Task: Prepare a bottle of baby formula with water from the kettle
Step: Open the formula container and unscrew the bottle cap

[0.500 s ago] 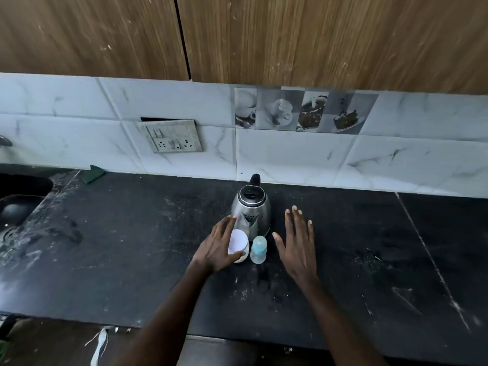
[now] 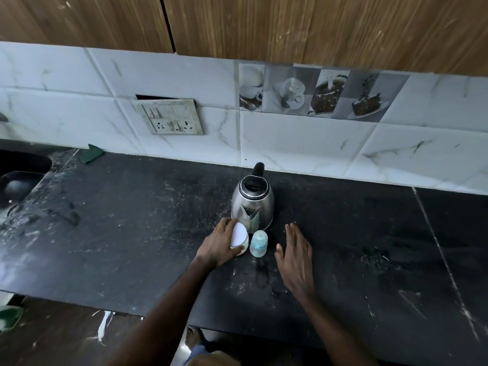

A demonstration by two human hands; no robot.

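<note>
Left hand (image 2: 219, 247) grips a white-lidded tub (image 2: 239, 237), right hand (image 2: 295, 256) spread open beside the small clear blue-capped bottle (image 2: 258, 244).

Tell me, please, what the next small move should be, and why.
Probably close the right hand on the baby bottle: it stands capped beside that open hand, in front of the kettle, while the left hand grips the white-lidded tub.
</note>
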